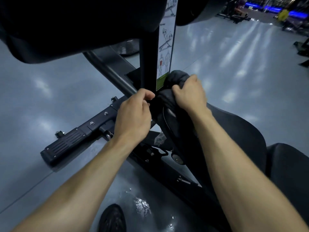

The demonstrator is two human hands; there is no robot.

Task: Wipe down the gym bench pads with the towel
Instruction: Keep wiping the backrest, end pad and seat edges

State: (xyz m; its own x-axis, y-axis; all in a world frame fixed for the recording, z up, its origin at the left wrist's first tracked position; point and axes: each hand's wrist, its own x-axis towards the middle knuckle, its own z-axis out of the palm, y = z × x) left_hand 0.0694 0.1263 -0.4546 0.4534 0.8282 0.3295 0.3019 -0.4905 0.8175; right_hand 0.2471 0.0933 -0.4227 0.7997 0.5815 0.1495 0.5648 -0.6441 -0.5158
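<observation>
While both hands bunch it at mid-frame, the dark towel (168,91) sits crumpled against the upright post (148,56) of the bench.

The towel looks dark grey and thickly folded; the right hand (189,94) grips its top with curled fingers, and the left hand (133,116) pinches its near edge. A white exercise sticker (164,47) runs down the post. A large black pad (66,25) fills the upper left, blocking the view beyond. A foot bar (66,141) lies on the grey floor (225,64) at left, and a black shoe (112,218) shows at the bottom.
</observation>
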